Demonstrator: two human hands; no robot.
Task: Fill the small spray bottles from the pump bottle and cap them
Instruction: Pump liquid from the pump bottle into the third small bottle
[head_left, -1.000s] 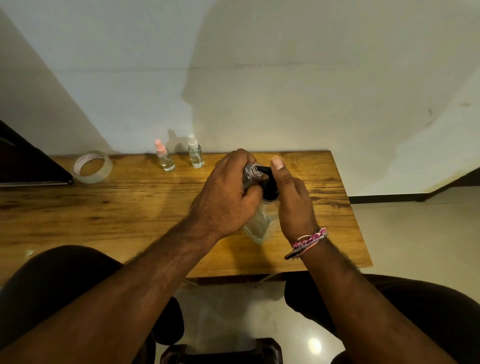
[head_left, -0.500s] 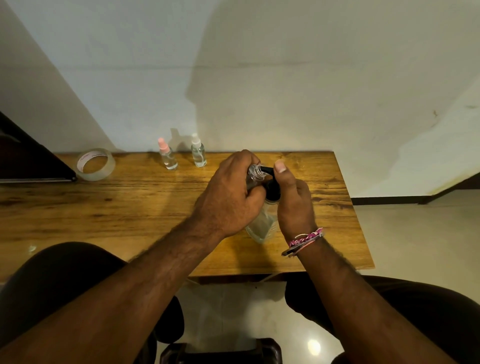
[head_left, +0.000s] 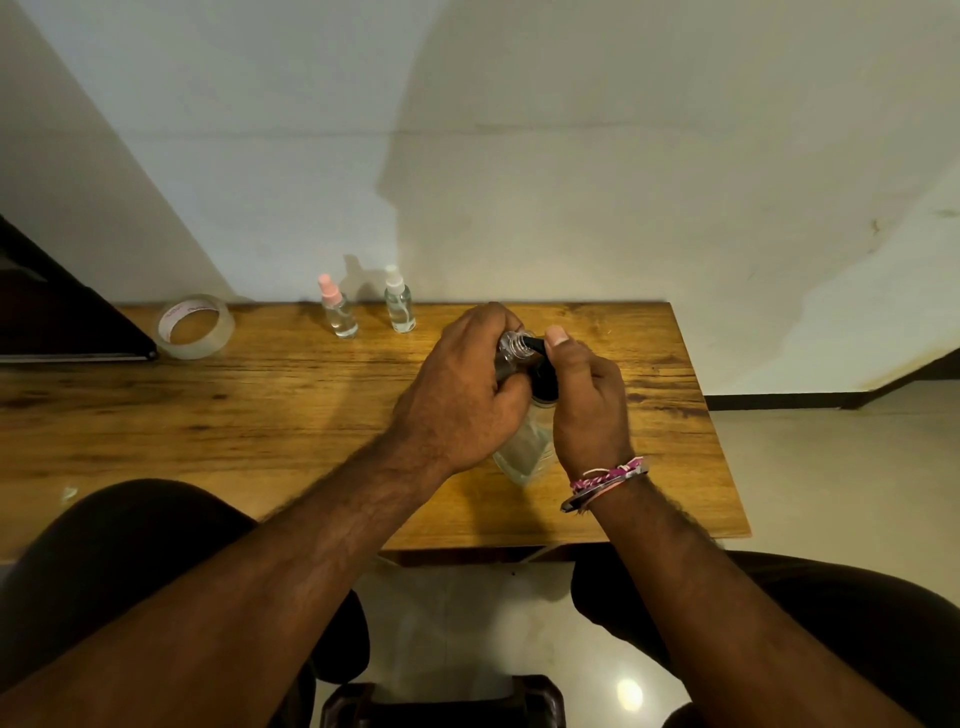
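**Open small bottle held at the pump spout, two capped bottles waiting at the back**

A roll of clear tape (head_left: 196, 326) lies near the back edge of the wooden table (head_left: 260, 415), at about ten o'clock from the hands. Two capped spray bottles stand upright just beside each other at about eleven o'clock: the pink-capped bottle (head_left: 336, 308) to the left and the white-capped bottle (head_left: 399, 300) to the right, both well apart from the hands. A dark flat object (head_left: 57, 317) sits at the far left, cut off by the frame edge.

The pump bottle (head_left: 524, 454) stands on the table between the wrists; only its clear lower body and part of its black pump head (head_left: 543, 376) show, the rest being covered by both hands. Its liquid level is hard to make out.

The left hand (head_left: 462, 395) curls around an uncapped small bottle (head_left: 511, 351), whose threaded neck meets the black spout. The right hand (head_left: 587, 400), wearing a pink bracelet (head_left: 605, 480) at the wrist, wraps the pump head with the thumb on top. The hands are pressed close together.
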